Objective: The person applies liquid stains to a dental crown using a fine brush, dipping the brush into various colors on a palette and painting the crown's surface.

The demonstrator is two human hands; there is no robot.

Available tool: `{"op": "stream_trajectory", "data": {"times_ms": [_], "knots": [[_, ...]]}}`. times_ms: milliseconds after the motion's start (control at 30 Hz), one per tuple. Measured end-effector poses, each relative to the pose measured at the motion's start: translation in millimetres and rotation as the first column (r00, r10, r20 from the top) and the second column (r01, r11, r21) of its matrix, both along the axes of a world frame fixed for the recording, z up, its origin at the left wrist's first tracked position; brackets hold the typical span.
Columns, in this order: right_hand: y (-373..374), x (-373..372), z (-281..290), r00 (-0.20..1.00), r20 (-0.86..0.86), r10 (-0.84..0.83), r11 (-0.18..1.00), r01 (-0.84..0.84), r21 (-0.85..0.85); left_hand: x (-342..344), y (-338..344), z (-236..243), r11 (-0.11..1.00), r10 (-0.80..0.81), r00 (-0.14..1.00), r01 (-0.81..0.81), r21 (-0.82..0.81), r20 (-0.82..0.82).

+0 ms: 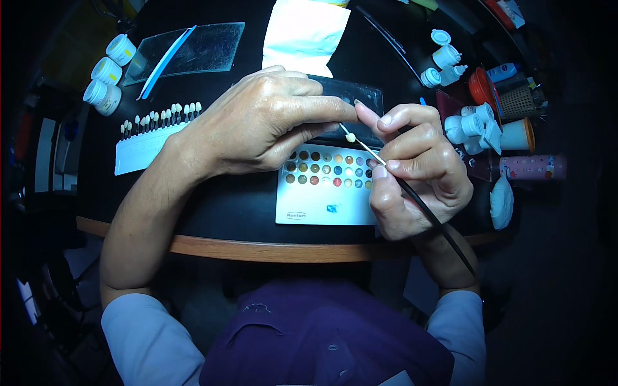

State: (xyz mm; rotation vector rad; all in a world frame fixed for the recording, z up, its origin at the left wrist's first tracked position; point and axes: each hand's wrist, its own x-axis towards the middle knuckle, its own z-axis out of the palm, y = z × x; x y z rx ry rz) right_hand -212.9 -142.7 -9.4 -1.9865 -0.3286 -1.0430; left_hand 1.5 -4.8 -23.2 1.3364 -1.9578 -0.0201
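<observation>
Leaning over a round black worktable (219, 212) at frame centre, a person's left hand (264, 122) pinches a tiny cream tooth-shaped piece (350, 137); the right hand (415, 170) grips a thin black brush (425, 209) touching it above a white stain palette (325, 193). Painting appears underway; steadiness matters next.

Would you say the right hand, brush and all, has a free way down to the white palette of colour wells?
Probably yes. The right hand holds the brush just above the palette, and nothing lies between them. The left hand covers only the palette's far edge, pinching a small tooth.
</observation>
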Motion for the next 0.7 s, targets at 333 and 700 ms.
{"op": "stream_trajectory", "data": {"times_ms": [333,700], "knots": [[1.1,3.5,2.7,0.999,0.016,-0.049,0.992,0.050,-0.114,-1.3,0.8,1.9,1.000,-0.005,0.999,0.006,0.023,-0.034],[3.2,4.2,6.2,0.998,0.006,-0.060,0.990,0.060,-0.129,-0.8,0.9,2.3,1.000,-0.003,1.000,0.004,0.017,-0.025]]}}
